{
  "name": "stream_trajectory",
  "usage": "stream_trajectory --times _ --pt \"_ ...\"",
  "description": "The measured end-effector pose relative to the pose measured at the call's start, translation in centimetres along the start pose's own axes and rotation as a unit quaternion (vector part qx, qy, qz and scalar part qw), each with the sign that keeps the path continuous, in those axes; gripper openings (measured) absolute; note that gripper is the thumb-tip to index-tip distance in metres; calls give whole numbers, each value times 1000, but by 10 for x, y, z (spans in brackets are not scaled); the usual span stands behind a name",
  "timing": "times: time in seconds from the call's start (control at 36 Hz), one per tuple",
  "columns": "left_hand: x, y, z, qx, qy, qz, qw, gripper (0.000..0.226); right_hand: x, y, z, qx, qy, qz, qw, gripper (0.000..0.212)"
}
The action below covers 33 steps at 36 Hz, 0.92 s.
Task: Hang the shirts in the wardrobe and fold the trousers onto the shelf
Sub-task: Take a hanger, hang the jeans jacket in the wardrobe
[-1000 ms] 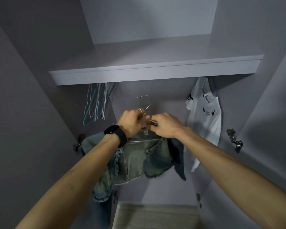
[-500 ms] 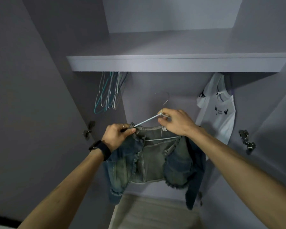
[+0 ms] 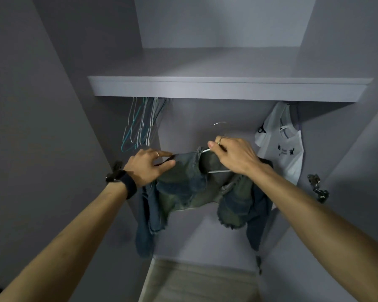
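**Seating the denim jacket on its hanger**

Spare hangers (image 3: pixel 140 125) bunch at the far left under the shelf (image 3: pixel 205 88). The left hand (image 3: pixel 147 166) pinches the shoulder of the denim jacket (image 3: pixel 183 188), which is held up before the open wardrobe. The shoulder should probably be drawn fully over the wire hanger (image 3: pixel 218 171) before lifting. The right hand (image 3: pixel 234 153) is clenched around the hanger's neck. The white T-shirt (image 3: pixel 286 149) hangs at the right. The shelf edge hides the rail, so hooking will be by feel.
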State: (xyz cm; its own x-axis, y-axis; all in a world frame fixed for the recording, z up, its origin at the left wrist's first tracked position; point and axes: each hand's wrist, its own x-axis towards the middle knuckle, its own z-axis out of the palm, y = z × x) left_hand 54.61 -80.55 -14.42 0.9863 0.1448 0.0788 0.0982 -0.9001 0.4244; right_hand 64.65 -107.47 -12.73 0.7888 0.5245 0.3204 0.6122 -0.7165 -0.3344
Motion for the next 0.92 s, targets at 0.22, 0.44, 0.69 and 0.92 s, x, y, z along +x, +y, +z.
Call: stream_trajectory --times 0.22,0.44,0.69,0.92 --pt "-4 -13 10 20 50 -28 998 16 6 3 -3 3 18 -3 1000 40" --pt "-10 -6 20 -55 254 -33 965 26 3 4 11 39 8 42 998 48" --pt "-23 -62 27 -128 167 -202 956 29 -2 20 1 70 25 111 991 50" --pt "-14 -35 43 -75 39 -92 992 23 -3 12 9 69 -10 78 994 50"
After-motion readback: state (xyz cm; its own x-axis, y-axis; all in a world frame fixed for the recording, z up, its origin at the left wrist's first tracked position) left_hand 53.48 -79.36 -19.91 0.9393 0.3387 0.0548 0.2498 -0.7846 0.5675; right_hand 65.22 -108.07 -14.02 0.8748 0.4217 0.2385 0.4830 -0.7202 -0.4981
